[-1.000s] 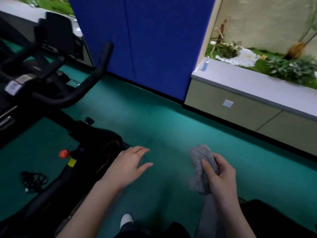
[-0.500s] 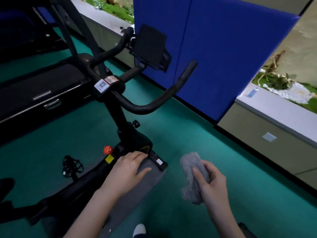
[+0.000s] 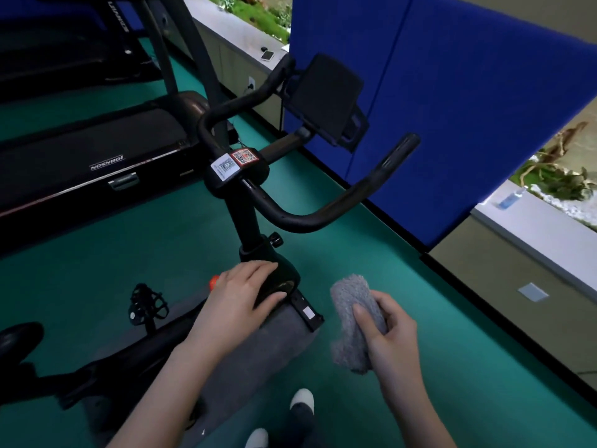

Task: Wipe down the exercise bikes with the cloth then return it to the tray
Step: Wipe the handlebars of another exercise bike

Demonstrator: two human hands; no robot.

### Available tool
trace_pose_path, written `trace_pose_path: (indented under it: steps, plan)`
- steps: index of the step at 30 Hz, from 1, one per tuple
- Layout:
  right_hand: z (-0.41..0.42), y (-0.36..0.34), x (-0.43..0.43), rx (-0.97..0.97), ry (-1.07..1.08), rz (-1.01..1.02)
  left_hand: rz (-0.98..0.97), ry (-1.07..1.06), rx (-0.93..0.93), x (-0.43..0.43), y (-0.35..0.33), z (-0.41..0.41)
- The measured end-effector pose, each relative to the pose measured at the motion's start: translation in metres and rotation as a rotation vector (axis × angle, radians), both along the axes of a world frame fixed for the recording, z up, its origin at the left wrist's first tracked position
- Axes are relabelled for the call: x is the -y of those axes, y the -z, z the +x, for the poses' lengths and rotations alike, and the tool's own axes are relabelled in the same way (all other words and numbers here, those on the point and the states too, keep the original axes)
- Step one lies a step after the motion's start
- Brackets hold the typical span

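A black exercise bike (image 3: 245, 202) stands in front of me, its curved handlebar (image 3: 326, 211) and dark screen (image 3: 326, 98) up ahead. My left hand (image 3: 239, 299) hovers in front of the bike's frame below the handlebar post, fingers relaxed and holding nothing. My right hand (image 3: 387, 334) grips a folded grey cloth (image 3: 350, 321) to the right of the frame, above the green floor. No tray is in view.
A black treadmill (image 3: 97, 150) lies to the left, a second one behind it. A blue partition (image 3: 452, 108) rises on the right beside a low cabinet ledge (image 3: 533, 227) with a blue spray bottle (image 3: 510, 198). A bike pedal (image 3: 148, 305) sticks out at lower left.
The view has swung left and up, bringing the whole handlebar and screen into sight. My left hand now lies over the frame below the post. The cloth stays in my right hand.
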State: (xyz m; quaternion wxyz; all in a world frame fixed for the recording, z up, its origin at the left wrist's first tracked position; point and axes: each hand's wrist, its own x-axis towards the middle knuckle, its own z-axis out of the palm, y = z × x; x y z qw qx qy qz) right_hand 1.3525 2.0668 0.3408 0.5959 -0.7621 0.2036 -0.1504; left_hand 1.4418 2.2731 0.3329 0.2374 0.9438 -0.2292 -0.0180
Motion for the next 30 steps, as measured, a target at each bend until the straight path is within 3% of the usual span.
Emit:
trace_pose_path:
  steps: [16,23,30]
  plan:
    - [0.116,-0.045,0.023,0.193,-0.274,0.020,-0.062,-0.246,0.124,0.005,-0.038,0.077]
    - [0.150,-0.050,-0.002,0.196,-0.296,-0.004,-0.012,-0.227,0.194,-0.012,-0.043,0.125]
    - [0.185,-0.054,-0.036,0.146,-0.188,-0.159,-0.045,-0.090,0.181,-0.033,-0.029,0.180]
